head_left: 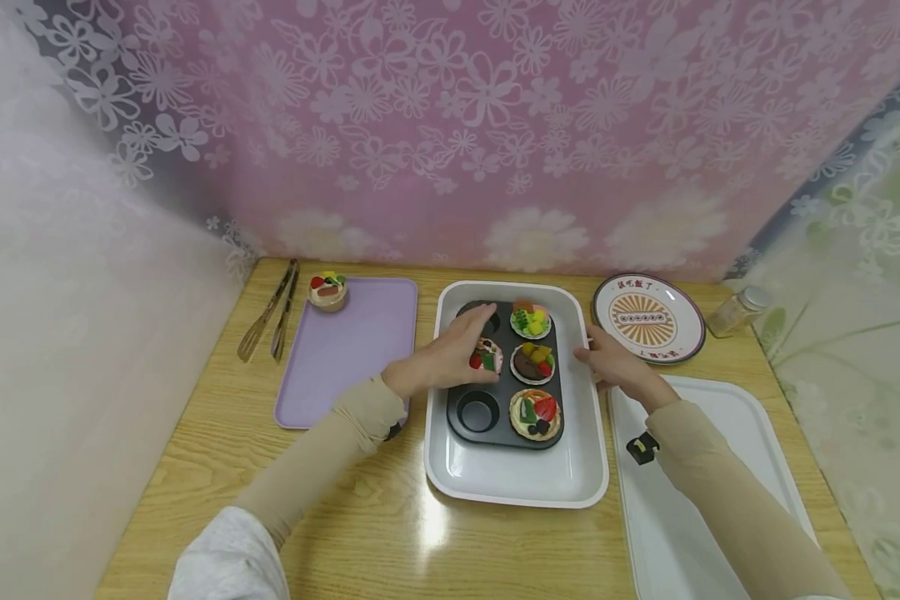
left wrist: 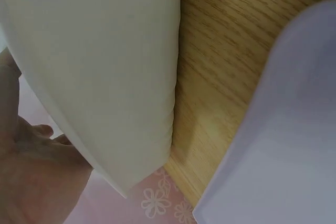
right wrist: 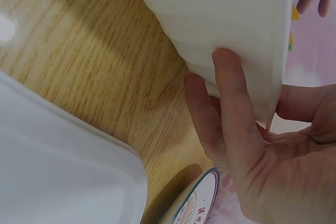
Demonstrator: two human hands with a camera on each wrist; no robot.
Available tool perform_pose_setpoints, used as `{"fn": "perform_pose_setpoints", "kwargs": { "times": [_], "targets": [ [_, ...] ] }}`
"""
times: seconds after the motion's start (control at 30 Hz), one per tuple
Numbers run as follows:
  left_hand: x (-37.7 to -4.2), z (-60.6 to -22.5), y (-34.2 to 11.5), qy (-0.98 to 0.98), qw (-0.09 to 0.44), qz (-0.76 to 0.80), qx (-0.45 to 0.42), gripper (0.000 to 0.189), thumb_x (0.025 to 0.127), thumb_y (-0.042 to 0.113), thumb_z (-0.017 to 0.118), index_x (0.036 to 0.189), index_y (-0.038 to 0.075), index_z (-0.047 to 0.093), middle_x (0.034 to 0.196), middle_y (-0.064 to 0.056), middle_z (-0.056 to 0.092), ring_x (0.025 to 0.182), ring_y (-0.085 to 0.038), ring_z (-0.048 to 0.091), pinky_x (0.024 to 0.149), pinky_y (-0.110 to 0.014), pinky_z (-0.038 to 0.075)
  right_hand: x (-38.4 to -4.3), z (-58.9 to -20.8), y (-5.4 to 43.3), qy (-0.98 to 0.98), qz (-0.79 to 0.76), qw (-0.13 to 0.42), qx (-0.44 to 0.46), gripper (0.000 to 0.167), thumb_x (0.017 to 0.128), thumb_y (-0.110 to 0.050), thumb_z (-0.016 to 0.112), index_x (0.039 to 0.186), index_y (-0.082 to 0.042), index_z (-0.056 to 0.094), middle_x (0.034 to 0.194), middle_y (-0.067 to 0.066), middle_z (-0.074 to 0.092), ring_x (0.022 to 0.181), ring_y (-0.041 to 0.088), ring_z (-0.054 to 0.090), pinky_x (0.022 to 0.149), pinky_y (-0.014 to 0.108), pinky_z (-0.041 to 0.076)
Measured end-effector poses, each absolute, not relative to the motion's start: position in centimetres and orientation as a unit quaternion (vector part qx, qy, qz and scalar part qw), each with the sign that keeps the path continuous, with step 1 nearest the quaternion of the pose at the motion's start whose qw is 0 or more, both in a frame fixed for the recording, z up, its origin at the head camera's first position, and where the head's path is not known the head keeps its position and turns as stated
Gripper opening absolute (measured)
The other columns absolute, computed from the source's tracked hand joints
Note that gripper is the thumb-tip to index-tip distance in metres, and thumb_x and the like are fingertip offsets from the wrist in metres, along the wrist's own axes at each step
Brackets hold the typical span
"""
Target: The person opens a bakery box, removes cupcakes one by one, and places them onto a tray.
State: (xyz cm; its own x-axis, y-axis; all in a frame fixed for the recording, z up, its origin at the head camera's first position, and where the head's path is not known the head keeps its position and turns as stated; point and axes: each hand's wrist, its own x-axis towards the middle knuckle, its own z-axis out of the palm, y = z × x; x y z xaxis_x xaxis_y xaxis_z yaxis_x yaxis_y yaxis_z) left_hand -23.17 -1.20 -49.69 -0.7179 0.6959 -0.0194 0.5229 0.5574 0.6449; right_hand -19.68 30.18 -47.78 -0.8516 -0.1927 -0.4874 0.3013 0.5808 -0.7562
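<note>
A black muffin tin (head_left: 506,437) sits inside a deep white tray (head_left: 510,487). Three fruit-topped tarts fill its right column, the nearest bearing a red strawberry slice (head_left: 546,407). My left hand (head_left: 450,354) reaches over the tin's left column, thumb and fingers spread wide around another tart (head_left: 489,358), which it partly covers. Below that, the near left cup (head_left: 478,412) holds nothing. With my right hand (head_left: 618,362) I grip the white tray's right wall; the right wrist view shows the thumb (right wrist: 302,103) inside the rim and fingers (right wrist: 236,108) against the outside.
At the left lies a purple tray (head_left: 360,350) with a tart (head_left: 327,292) on its far corner, beside metal tongs (head_left: 270,312). To the right are a printed plate (head_left: 648,317), a small capped jar (head_left: 738,311) and a flat white tray (head_left: 708,467) under my forearm.
</note>
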Motion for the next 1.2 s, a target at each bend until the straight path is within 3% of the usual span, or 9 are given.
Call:
{"fn": "perform_pose_setpoints", "kwargs": {
  "times": [0.37, 0.6, 0.97, 1.2],
  "targets": [
    [-22.8, -49.8, -1.0, 0.889, 0.17, 0.236, 0.352, 0.099, 0.097, 0.039, 0.077, 0.169, 0.009, 0.015, 0.174, -0.014, 0.026, 0.161, -0.032, 0.028, 0.13, -0.047, 0.03, -19.3, -47.8, 29.9, 0.847, -0.458, 0.269, 0.038, 0.062, 0.114, -0.02, 0.037, 0.168, -0.004, 0.011, 0.156, 0.037, 0.037, 0.135, 0.052, 0.054, 0.088, 0.056, 0.063],
    [-22.6, -50.0, -0.8, 0.903, 0.174, 0.189, 0.345, 0.095, 0.097, 0.043, 0.076, 0.168, 0.012, 0.023, 0.17, -0.013, 0.035, 0.158, -0.031, 0.035, 0.127, -0.046, 0.036, -19.1, -48.1, 29.9, 0.845, -0.465, 0.261, 0.041, 0.062, 0.114, -0.018, 0.037, 0.168, -0.005, 0.01, 0.155, 0.038, 0.039, 0.13, 0.051, 0.058, 0.082, 0.052, 0.065],
    [-22.2, -50.0, -0.8, 0.909, 0.14, 0.158, 0.358, 0.08, 0.096, 0.041, 0.077, 0.16, 0.01, 0.041, 0.159, -0.007, 0.049, 0.143, -0.026, 0.048, 0.114, -0.04, 0.048, -18.9, -48.2, 29.8, 0.845, -0.469, 0.255, 0.042, 0.061, 0.114, -0.018, 0.037, 0.168, -0.005, 0.012, 0.152, 0.039, 0.042, 0.127, 0.05, 0.062, 0.08, 0.052, 0.065],
    [-22.5, -50.3, -0.1, 0.913, 0.127, 0.172, 0.348, 0.075, 0.094, 0.033, 0.079, 0.156, 0.008, 0.046, 0.155, -0.009, 0.052, 0.144, -0.029, 0.049, 0.118, -0.038, 0.045, -19.9, -48.3, 30.3, 0.848, -0.46, 0.262, 0.037, 0.061, 0.115, -0.019, 0.037, 0.168, -0.005, 0.011, 0.155, 0.038, 0.039, 0.131, 0.052, 0.058, 0.08, 0.052, 0.065]
  ]
}}
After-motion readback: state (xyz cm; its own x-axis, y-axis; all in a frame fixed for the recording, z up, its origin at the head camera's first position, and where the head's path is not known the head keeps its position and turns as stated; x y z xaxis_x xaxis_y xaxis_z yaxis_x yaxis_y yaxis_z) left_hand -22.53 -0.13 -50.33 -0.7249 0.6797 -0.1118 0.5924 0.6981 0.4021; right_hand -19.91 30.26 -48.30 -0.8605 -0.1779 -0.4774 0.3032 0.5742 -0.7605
